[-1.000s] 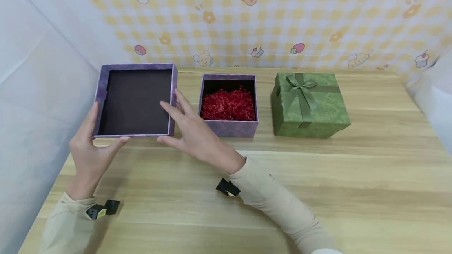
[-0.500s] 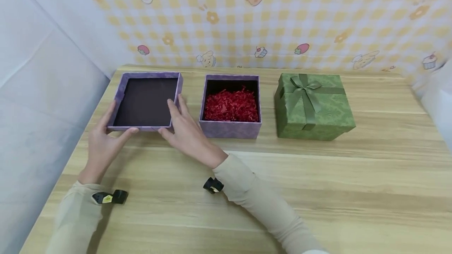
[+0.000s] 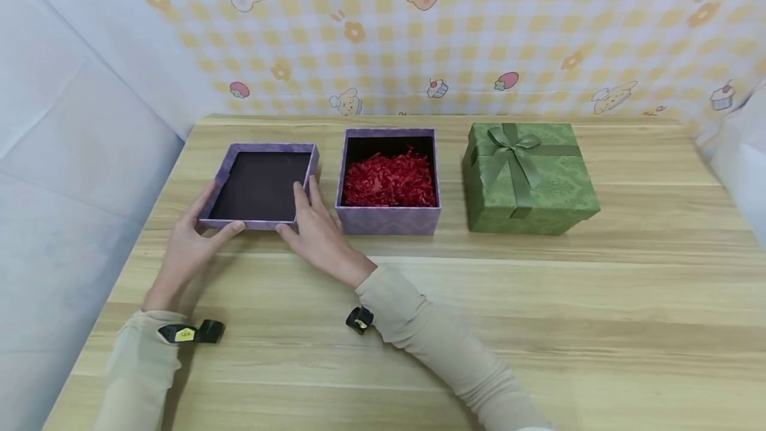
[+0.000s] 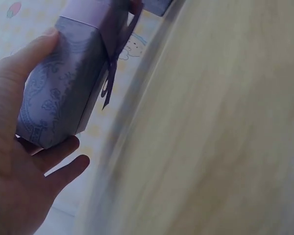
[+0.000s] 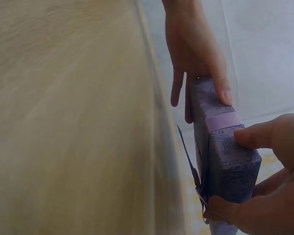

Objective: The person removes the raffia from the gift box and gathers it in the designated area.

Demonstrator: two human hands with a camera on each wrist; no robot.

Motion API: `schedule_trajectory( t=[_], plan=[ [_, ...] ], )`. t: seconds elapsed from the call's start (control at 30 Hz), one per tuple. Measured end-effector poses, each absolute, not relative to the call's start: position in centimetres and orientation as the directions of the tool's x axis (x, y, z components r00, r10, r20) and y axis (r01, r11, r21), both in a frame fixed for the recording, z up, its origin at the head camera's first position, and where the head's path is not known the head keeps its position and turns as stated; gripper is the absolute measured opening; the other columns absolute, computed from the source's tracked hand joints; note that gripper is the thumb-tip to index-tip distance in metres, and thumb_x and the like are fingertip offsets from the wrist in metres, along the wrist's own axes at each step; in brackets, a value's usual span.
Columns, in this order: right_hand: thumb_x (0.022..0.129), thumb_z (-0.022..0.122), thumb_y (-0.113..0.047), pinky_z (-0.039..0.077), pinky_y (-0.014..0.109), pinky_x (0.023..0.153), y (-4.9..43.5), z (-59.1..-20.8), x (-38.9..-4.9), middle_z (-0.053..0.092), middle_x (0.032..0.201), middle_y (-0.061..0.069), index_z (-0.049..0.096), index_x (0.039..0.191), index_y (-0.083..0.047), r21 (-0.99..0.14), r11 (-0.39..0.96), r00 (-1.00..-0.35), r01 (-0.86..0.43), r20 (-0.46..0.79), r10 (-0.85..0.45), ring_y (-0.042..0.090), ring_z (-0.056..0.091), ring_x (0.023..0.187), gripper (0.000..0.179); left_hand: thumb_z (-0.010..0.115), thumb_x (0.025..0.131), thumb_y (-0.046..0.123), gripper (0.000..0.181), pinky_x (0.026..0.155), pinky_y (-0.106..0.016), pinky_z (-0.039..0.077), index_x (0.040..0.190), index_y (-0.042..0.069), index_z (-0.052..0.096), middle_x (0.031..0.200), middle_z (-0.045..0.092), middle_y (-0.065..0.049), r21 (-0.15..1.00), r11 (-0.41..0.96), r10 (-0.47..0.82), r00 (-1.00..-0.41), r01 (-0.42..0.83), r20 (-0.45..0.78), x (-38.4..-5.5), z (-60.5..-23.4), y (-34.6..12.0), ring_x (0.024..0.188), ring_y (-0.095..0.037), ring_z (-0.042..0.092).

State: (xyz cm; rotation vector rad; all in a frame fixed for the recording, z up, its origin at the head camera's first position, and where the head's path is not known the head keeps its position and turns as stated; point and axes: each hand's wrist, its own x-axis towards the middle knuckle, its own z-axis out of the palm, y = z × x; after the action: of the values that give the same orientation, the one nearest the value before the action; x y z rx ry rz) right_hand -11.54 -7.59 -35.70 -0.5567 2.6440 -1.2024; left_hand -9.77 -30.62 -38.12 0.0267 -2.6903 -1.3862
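Both hands grip one thing between them: a shallow, square, purple patterned lid with a dark lining (image 3: 260, 185), its hollow side up. The left hand (image 3: 188, 245) pinches its near left corner, thumb along the near wall, fingers at the left side. The right hand (image 3: 320, 235) pinches the near right corner, thumb on the near wall and fingertips at the right rim. From the lid's underside, in the left wrist view, hangs a dark purple ribbon bow (image 4: 111, 68), apart from the pale wood-grain table (image 3: 509, 318).

Just right of the right hand stands an open, square purple box with a dark inside (image 3: 387, 221), holding red crinkled shreds (image 3: 389, 185). Further right of the grip, beyond that box, sits a closed green patterned gift box (image 3: 556, 191) topped with a green ribbon bow (image 3: 509, 145). Behind everything gripped hangs a yellow-and-white checked cloth with cartoon prints (image 3: 383, 45).
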Motion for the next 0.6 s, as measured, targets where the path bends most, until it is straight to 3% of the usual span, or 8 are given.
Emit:
schedule_trajectory(
  t=[0.17,0.37,0.6],
  plan=[
    [0.093,0.057,-0.029,0.035,0.047,0.099,-7.9,-36.8,-11.5,0.001,0.153,0.019,0.017,0.148,-0.002,-0.747,0.621,-0.914,-0.237,-0.044,-0.403,0.033,0.037,0.127,0.074,0.072,0.082,0.009,0.081,0.096,-0.010,0.030,0.148,0.023,0.027,0.151,0.023,-0.008,0.866,0.498,-0.040,-0.997,0.044,0.073,-10.3,-39.3,-30.8,0.133,-0.022,0.028],
    [0.092,0.058,-0.028,0.035,0.041,0.101,-7.9,-37.5,-11.6,0.005,0.152,0.022,0.018,0.147,0.001,-0.729,0.647,-0.919,-0.226,-0.060,-0.389,0.034,0.035,0.129,0.073,0.075,0.080,0.016,0.080,0.106,-0.023,0.021,0.147,0.022,0.031,0.149,0.029,-0.007,0.831,0.555,-0.049,-0.995,0.046,0.088,-10.5,-40.4,-30.8,0.134,-0.018,0.024],
    [0.092,0.059,-0.027,0.031,0.043,0.103,-8.1,-37.9,-11.7,0.006,0.152,0.023,0.019,0.147,0.002,-0.695,0.675,-0.917,-0.247,-0.058,-0.395,0.035,0.027,0.133,0.073,0.076,0.078,0.021,0.082,0.109,-0.037,0.019,0.147,0.025,0.031,0.148,0.030,-0.009,0.819,0.574,-0.068,-0.995,0.023,0.076,-10.1,-40.8,-30.7,0.134,-0.023,0.025]
  ],
)
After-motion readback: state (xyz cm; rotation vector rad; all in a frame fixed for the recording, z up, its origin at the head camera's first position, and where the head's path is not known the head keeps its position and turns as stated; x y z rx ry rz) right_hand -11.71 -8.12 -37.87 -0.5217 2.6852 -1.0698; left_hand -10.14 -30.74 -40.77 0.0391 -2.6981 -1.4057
